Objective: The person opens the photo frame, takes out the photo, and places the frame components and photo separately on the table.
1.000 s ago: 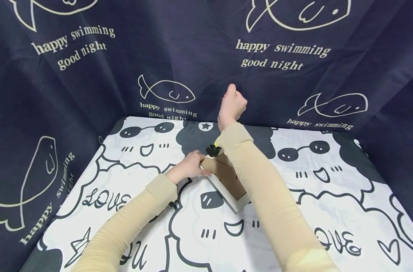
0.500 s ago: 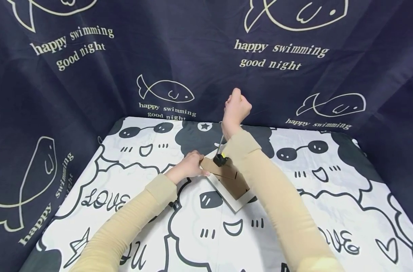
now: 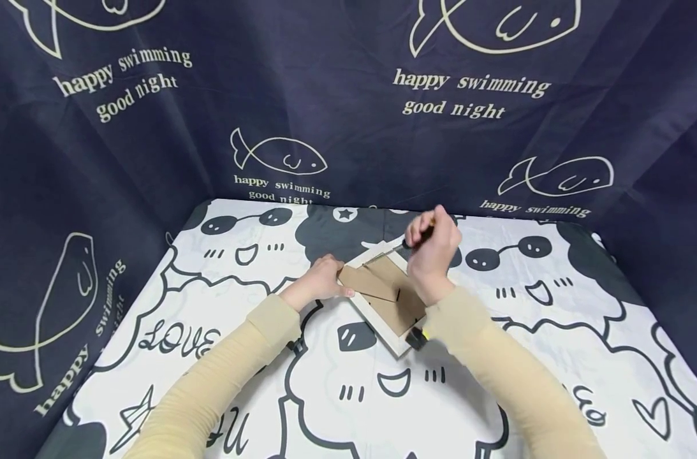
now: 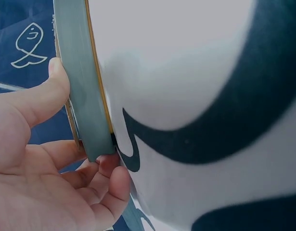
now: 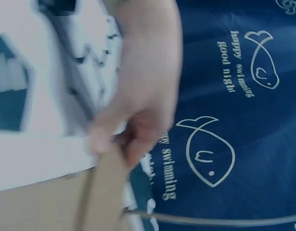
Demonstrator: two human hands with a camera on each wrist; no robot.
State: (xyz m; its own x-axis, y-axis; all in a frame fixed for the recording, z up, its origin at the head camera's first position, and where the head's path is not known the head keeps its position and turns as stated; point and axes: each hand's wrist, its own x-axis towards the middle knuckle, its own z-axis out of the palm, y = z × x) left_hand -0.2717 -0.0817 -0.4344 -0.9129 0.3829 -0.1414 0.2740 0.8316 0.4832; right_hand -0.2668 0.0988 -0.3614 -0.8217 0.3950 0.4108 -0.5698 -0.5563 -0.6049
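Note:
A white picture frame lies back side up, turned cornerwise, with a brown backing board and a brown stand flap. At its left corner my left hand grips the rim; in the left wrist view the thumb of that hand lies along the frame's edge, fingers at the lower corner. My right hand, above the frame's right side, grips a screwdriver. Its thin shaft slants down to the upper-left inner edge; exact tip contact is too small to tell. The screwdriver shaft also crosses the right wrist view.
A white cloth with black cartoon prints covers the table. Dark blue curtains with fish drawings hang behind and at both sides. Small dark tabs stand along the backing board's edges. A black wrist camera sits under my right wrist.
My right hand has come down and moved right and nearer, tipping the screwdriver from steep to a low slant. More of the backing board shows. My left hand and the frame stay in place.

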